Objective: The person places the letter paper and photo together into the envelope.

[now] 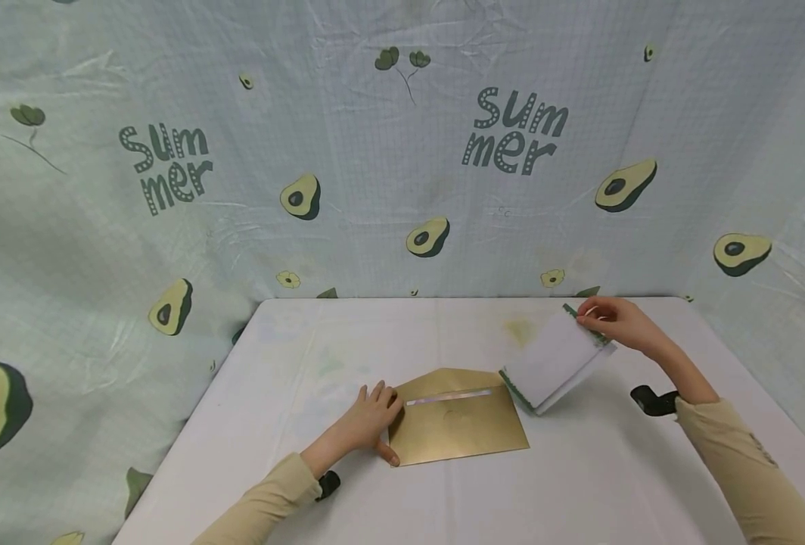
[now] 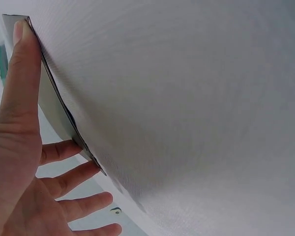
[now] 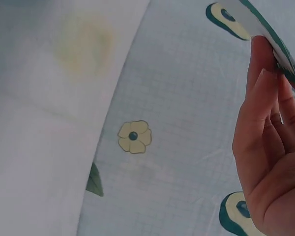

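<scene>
A gold envelope (image 1: 460, 424) lies on the table with its pointed flap spread out on the far side; a pale shiny strip runs below the flap. My left hand (image 1: 371, 420) rests on its left end, thumb at the near corner and fingers at the far part of that edge. In the left wrist view the thumb and fingers of the left hand (image 2: 34, 162) look fairly straight along the envelope's edge (image 2: 56, 93). Over the table to the right, my right hand (image 1: 613, 322) pinches a folded white card (image 1: 555, 359) with green edging by its upper edge. The card hangs tilted, its lower left corner overlapping the envelope's right corner.
The table (image 1: 293, 363) has a white cover with faint yellow and green stains. Behind it and at both sides hangs a pale curtain (image 1: 368, 151) printed with avocados, flowers and lettering. Dark wrist devices show by both forearms.
</scene>
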`<action>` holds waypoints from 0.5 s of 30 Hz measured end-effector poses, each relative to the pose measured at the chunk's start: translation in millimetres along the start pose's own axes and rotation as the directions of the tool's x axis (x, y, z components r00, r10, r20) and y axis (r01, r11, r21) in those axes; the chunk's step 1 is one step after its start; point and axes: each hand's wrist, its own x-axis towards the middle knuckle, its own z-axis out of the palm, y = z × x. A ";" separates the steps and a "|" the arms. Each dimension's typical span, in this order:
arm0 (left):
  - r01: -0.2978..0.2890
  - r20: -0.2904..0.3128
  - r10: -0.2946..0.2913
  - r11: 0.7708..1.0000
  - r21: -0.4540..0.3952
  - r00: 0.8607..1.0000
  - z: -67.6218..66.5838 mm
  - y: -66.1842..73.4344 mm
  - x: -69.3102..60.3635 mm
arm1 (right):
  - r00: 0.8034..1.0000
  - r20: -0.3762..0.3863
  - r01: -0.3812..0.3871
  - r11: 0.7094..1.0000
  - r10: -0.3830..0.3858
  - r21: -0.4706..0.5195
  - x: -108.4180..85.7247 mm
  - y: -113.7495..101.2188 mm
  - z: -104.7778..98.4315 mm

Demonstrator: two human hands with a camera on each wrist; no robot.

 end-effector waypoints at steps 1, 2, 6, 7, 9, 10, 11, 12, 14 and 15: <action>0.000 -0.004 0.000 1.000 0.001 1.000 0.2 -0.1 -0.1 | 1.000 0.005 -0.009 1.000 0.009 0.022 -0.6 0.9 0.0; 0.000 -0.003 0.000 1.000 0.002 1.000 0.1 -0.2 -0.2 | 1.000 0.010 -0.016 0.999 0.015 0.047 -1.2 2.0 0.0; 0.000 -0.012 0.000 1.000 0.015 1.000 0.4 -0.2 -0.2 | 0.999 0.019 -0.033 0.990 0.030 0.134 -2.0 7.3 2.7; 0.001 -0.013 -0.001 1.000 0.015 1.000 0.7 -0.2 0.0 | 0.999 0.017 -0.038 0.988 0.036 0.151 -2.1 8.7 4.1; 0.003 -0.010 -0.003 1.000 0.017 1.000 1.0 0.0 0.4 | 0.999 0.024 -0.052 0.982 0.049 0.184 -2.1 11.1 7.4; 0.006 -0.006 -0.005 1.000 0.014 1.000 1.1 0.0 0.6 | 0.998 0.028 -0.061 0.979 0.056 0.196 -2.3 12.0 9.3; 0.008 -0.004 -0.008 1.000 0.011 1.000 1.0 0.1 0.6 | 0.997 0.036 -0.072 0.975 0.066 0.211 -2.5 13.0 11.4; 0.010 0.001 -0.010 1.000 0.012 1.000 1.0 0.1 0.7 | 0.996 0.045 -0.086 0.970 0.078 0.227 -2.8 13.6 13.6; 0.012 0.005 -0.012 1.000 0.014 1.000 0.9 0.1 0.9 | 0.993 0.063 -0.108 0.961 0.096 0.256 -3.2 14.8 18.3; 0.012 0.005 -0.012 1.000 0.016 1.000 1.0 -0.1 0.9 | 0.992 0.070 -0.117 0.956 0.102 0.270 -3.5 15.3 20.7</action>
